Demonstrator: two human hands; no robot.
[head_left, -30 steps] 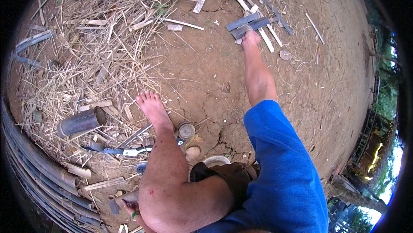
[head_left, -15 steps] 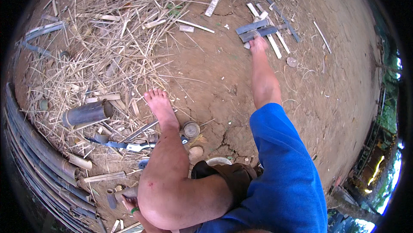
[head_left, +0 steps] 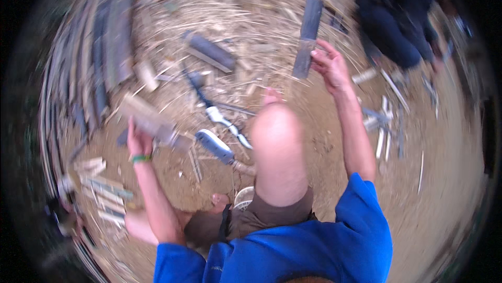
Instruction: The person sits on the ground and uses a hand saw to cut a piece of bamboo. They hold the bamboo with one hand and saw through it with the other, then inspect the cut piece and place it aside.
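Note:
The picture is blurred by motion. My right hand [head_left: 328, 66] is raised and grips the lower end of a flat dark bamboo slat [head_left: 308, 34] that stands nearly upright. My left hand [head_left: 138, 143], with a green band at the wrist, is closed on a pale, thicker piece of bamboo [head_left: 149, 119] that points up and left. My bare knee [head_left: 280, 144] rises between the two arms. On the dirt just left of the knee lies a tool with a blue and white handle [head_left: 214, 147].
A person in dark clothes [head_left: 397, 16] crouches at the top right. Cut slats [head_left: 381, 123] lie on the ground to the right, more [head_left: 102, 189] at the lower left. Long dark bamboo strips [head_left: 110, 47] curve along the left; a short tube [head_left: 209, 50] lies among straw.
The view has swung round sharply. My right hand, earlier reaching to slats on the ground, now holds one slat up. My left hand has come into view holding a pale piece.

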